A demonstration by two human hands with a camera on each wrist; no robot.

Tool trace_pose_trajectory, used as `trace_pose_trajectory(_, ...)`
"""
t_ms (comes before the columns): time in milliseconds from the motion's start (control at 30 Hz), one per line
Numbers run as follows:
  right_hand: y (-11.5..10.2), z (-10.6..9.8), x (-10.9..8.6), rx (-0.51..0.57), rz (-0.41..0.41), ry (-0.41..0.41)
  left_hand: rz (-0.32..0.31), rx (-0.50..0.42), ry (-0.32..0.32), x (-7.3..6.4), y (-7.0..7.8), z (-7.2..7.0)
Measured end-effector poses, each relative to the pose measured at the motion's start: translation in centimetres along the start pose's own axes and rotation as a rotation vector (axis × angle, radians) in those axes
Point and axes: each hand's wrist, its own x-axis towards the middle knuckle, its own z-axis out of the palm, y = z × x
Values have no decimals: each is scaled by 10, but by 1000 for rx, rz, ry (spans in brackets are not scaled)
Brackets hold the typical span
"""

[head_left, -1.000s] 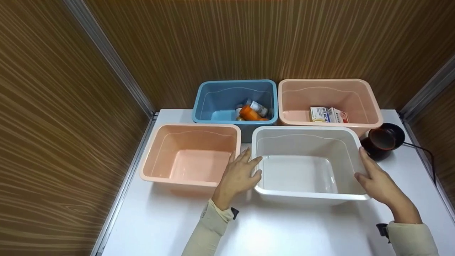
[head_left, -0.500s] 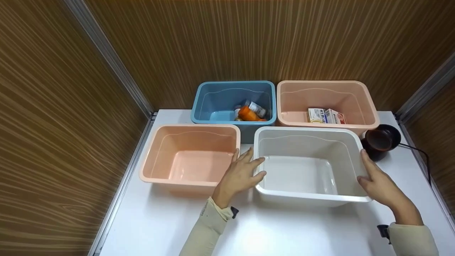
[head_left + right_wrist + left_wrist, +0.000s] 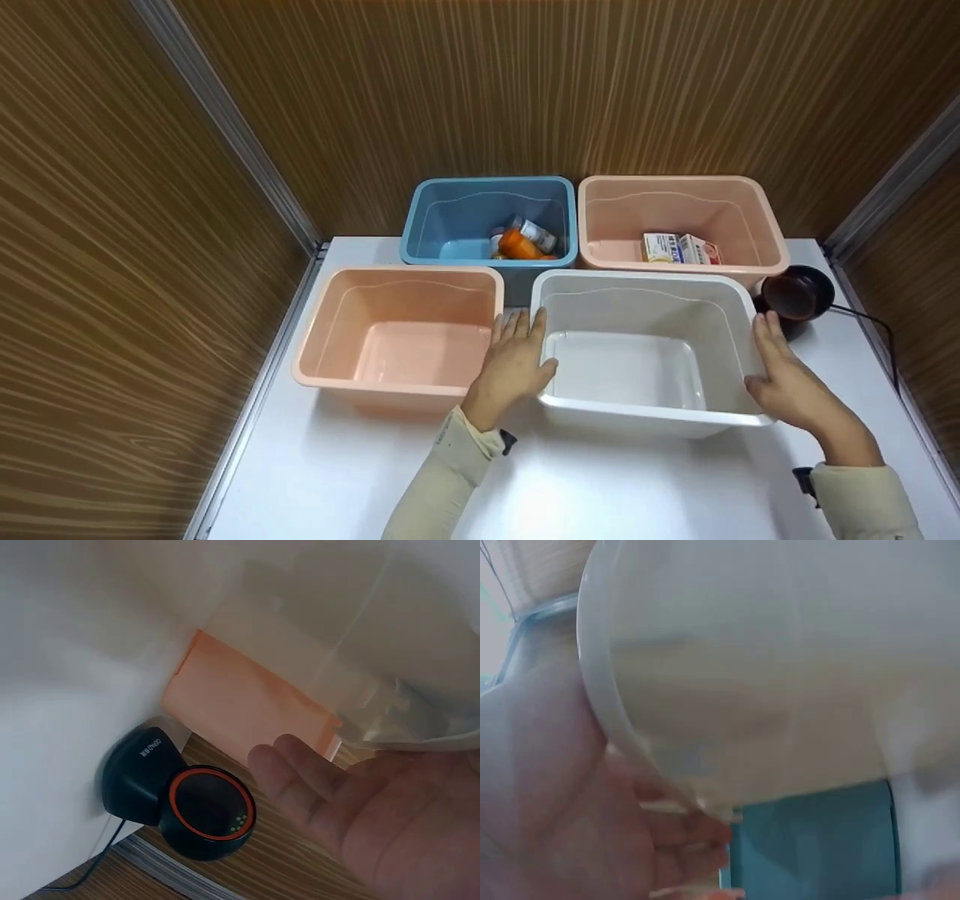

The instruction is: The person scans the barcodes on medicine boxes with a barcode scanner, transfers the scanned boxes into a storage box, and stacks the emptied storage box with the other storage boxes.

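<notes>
An empty white plastic bin (image 3: 622, 367) stands at front right on the white table. Along its left side lies my left hand (image 3: 514, 364), fingers straight and the thumb apart near the rim. The left wrist view shows that palm (image 3: 562, 795) right against the rim of the bin (image 3: 604, 682). On the opposite side, my right hand (image 3: 799, 386) has its fingers extended along the outer wall, thumb by the rim. The right wrist view has this hand (image 3: 375, 817) just below the bin's rim, fingers pointing towards a black scanner with an orange ring (image 3: 176, 795).
Left of the white bin is an empty pink bin (image 3: 330, 330). Behind stand a blue bin (image 3: 457, 202) with several bottles (image 3: 525, 241) and another pink bin (image 3: 667, 195) with small printed boxes (image 3: 679, 249). The corded scanner (image 3: 799, 292) is at right; wood-grain walls (image 3: 480, 82) enclose the table.
My left hand's fingers, spread earlier, now lie closer together and point forward along the bin's side. The right fingers have shifted slightly on the rim. The whole head view has drifted a little.
</notes>
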Motion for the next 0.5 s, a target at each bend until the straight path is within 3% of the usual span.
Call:
trace_pose_trajectory(167,-5,2,5,-42,2,-17,-45,34,-25,11,10,-1)
trace_pose_trajectory(500,-6,1,10,-199,10,-12,-57,122,-94,26,16,0)
